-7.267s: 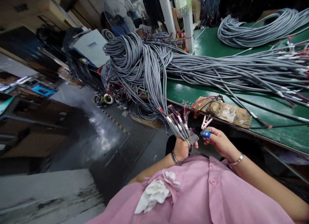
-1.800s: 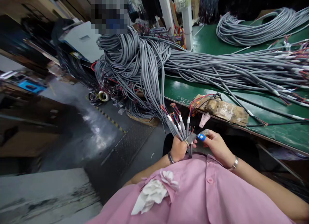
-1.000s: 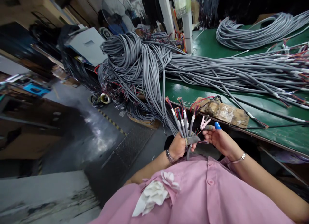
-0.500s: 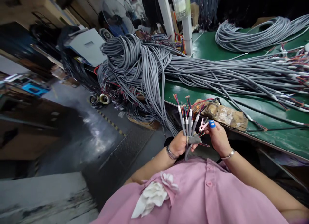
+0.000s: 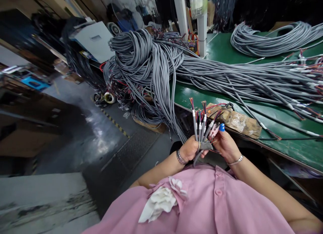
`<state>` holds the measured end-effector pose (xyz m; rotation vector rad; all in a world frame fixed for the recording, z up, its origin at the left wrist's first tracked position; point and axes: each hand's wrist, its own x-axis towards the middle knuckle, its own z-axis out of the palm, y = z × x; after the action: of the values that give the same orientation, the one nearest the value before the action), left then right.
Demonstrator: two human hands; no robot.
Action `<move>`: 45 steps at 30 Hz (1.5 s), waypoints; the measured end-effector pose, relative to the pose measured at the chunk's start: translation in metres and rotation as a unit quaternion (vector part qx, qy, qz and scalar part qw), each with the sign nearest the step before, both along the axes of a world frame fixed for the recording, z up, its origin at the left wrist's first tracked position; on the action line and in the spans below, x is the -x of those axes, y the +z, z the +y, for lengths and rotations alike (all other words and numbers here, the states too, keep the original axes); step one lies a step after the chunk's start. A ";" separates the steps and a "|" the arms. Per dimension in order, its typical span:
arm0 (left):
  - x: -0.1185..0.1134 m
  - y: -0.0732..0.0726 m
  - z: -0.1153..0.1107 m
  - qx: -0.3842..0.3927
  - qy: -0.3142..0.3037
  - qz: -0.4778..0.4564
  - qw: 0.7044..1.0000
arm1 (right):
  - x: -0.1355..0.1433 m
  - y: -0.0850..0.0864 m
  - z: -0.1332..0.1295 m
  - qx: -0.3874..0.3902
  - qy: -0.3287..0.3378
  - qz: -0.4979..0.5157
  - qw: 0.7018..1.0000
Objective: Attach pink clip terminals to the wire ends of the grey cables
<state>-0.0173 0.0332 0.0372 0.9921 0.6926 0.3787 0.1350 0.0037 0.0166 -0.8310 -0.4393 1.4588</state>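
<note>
My left hand (image 5: 190,148) is closed round several grey cables (image 5: 200,129) whose white-banded ends stand upright, with coloured wires fanning out at the tips. A grey wrap covers its thumb. Close on the right, my right hand (image 5: 225,142) is closed on a small pink clip-like tool (image 5: 214,131), held beside the cable ends. Something blue covers the right thumb tip. Thin wires show between the two hands, too small to tell which finger touches them.
A thick bundle of grey cables (image 5: 227,74) lies along the green table (image 5: 285,126) and hangs over its left end. A wooden block (image 5: 242,123) sits at the near edge. Behind are a cable coil (image 5: 275,42) and a white post (image 5: 202,35).
The pink tool has turned and sits nearer the cable ends, with my right hand closer in. The whole view has shifted slightly; my left hand still holds the cables.
</note>
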 end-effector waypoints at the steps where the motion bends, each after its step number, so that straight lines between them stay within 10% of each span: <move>1: 0.000 -0.001 0.000 -0.001 0.003 -0.001 1.000 | 0.000 0.001 0.000 0.000 -0.001 -0.001 1.000; 16: 0.005 0.004 -0.010 -0.011 0.028 0.018 0.999 | -0.006 0.004 -0.008 0.012 0.084 0.068 0.994; 45: -0.001 0.021 -0.015 -0.005 0.093 -0.006 0.996 | -0.019 0.011 -0.011 0.070 0.053 -0.007 0.996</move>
<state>-0.0161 0.0177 0.0578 0.9364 0.7751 0.5522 0.1537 -0.0068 0.0277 -0.9421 -0.4008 1.5957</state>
